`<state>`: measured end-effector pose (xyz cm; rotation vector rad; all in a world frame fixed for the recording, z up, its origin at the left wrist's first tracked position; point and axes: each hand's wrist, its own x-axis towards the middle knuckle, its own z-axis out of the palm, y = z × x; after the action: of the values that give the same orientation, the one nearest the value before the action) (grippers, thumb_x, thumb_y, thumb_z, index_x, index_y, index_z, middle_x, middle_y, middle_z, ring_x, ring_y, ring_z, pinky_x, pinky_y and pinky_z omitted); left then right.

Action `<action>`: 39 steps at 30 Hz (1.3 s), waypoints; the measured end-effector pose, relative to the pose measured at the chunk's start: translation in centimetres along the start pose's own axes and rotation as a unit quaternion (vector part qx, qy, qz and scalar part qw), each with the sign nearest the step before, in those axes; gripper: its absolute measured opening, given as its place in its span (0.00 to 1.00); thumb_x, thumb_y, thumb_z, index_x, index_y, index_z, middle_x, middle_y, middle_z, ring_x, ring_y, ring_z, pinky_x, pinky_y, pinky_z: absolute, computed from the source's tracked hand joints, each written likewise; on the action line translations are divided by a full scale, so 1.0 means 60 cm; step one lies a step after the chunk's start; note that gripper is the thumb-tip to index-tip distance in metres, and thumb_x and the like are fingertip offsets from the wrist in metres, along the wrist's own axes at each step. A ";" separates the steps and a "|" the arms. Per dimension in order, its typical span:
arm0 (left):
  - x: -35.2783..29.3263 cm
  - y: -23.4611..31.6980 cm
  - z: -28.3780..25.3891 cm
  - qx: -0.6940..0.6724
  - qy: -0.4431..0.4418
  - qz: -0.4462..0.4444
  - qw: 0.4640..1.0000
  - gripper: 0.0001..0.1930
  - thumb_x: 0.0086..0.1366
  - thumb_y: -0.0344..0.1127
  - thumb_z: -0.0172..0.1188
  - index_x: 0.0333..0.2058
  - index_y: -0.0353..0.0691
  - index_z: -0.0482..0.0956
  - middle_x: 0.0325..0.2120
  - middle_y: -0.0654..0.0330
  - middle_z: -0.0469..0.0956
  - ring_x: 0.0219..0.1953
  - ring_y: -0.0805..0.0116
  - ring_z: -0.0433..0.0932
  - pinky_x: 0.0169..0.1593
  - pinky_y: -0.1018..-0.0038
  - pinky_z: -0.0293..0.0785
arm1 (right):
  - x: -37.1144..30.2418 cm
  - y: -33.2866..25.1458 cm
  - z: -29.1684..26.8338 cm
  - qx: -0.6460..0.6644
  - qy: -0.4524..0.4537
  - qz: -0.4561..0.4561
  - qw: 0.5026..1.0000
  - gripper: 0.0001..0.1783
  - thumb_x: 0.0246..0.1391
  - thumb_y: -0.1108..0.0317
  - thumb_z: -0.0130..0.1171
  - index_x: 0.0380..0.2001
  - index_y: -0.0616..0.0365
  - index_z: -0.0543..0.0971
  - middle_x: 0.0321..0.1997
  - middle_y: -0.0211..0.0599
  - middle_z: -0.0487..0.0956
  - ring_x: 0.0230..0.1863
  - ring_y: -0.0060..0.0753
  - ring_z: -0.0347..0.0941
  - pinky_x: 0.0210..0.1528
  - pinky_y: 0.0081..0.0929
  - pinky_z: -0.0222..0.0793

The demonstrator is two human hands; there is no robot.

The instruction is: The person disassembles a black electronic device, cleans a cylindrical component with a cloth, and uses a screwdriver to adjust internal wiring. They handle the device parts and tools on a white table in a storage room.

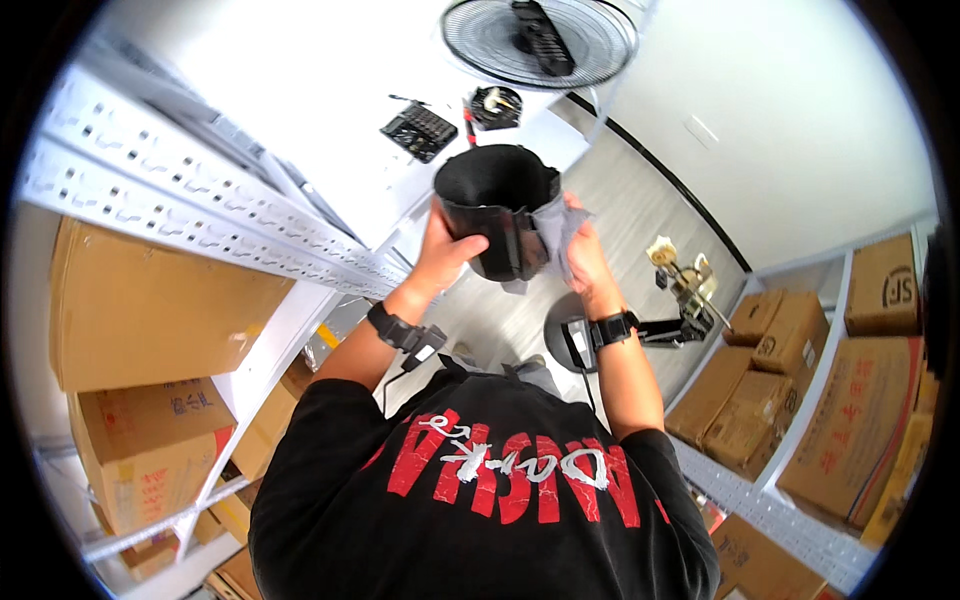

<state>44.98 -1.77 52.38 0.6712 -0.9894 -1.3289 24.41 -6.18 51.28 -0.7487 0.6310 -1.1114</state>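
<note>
A black, hollow, roughly cylindrical shell (478, 228) is held up in front of me, its dark opening facing up. My left hand (440, 252) is closed on its left side, thumb pressed on the glossy outer wall. At its right side my right hand (590, 262) is closed on a grey cloth (562, 232), which lies against the shell's wall. Some of that hand's fingers are hidden behind the cloth. Beyond the shell, on the white table (330, 100), lie a black part with a grid of small cells (420, 131), a red-handled tool (469, 124) and a round black part (496, 108).
A round wire fan grille (480, 45) lies at the table's far right with a long black piece (545, 40) on it. An exposed motor assembly (685, 275) stands right of me. Shelves with cardboard boxes (160, 300) flank both sides; a perforated white shelf beam (200, 190) runs close on my left.
</note>
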 end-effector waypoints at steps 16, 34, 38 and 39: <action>-0.091 0.069 -0.161 0.284 0.096 0.064 0.952 0.54 0.45 0.29 0.75 0.65 0.33 0.47 0.62 0.53 0.58 0.64 0.61 0.57 0.67 0.66 0.52 | 0.079 0.070 0.087 -0.087 -0.039 0.010 0.995 0.18 0.59 0.72 0.54 0.52 0.62 0.71 0.49 0.39 0.77 0.47 0.34 0.76 0.49 0.31 0.74; -0.283 0.092 -0.270 0.296 0.121 -0.087 0.944 0.58 0.42 0.40 0.78 0.66 0.35 0.47 0.61 0.50 0.60 0.64 0.59 0.58 0.65 0.67 0.54 | 0.417 0.203 0.397 -0.292 -0.063 0.130 0.946 0.35 0.56 0.65 0.56 0.66 0.50 0.56 0.60 0.44 0.67 0.58 0.45 0.65 0.47 0.39 0.70; -0.270 0.061 -0.281 0.258 0.089 -0.043 0.961 0.61 0.38 0.37 0.80 0.66 0.36 0.45 0.62 0.51 0.58 0.65 0.60 0.57 0.66 0.67 0.54 | 0.327 0.141 0.349 -0.276 -0.148 0.075 0.947 0.18 0.57 0.65 0.54 0.49 0.61 0.75 0.44 0.35 0.79 0.43 0.30 0.75 0.45 0.26 0.71; -0.262 0.053 -0.276 0.246 0.089 -0.022 0.965 0.63 0.35 0.35 0.81 0.66 0.37 0.44 0.62 0.52 0.58 0.65 0.60 0.57 0.66 0.65 0.54 | 0.275 0.108 0.342 -0.305 -0.164 0.072 0.935 0.16 0.58 0.67 0.52 0.47 0.61 0.75 0.45 0.34 0.79 0.42 0.28 0.76 0.45 0.25 0.71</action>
<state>61.76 11.88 44.43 1.1728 -1.1714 -1.0407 49.09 -15.71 57.21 -1.3656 0.7367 -0.6235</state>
